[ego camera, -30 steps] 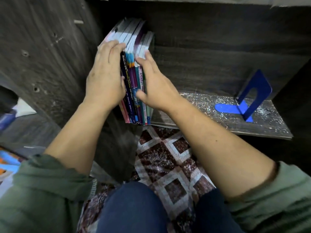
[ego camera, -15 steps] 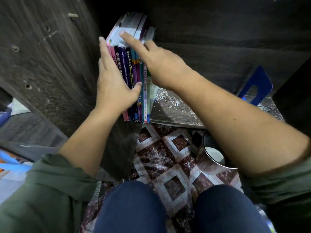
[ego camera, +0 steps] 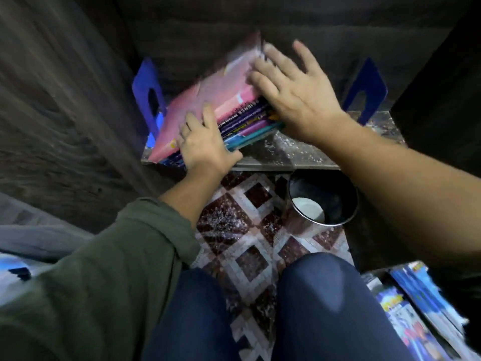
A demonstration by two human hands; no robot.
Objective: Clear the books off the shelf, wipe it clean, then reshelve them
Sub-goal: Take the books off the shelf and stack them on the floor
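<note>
Left hand (ego camera: 205, 149), right hand (ego camera: 294, 95) (blurred), both flat
</note>
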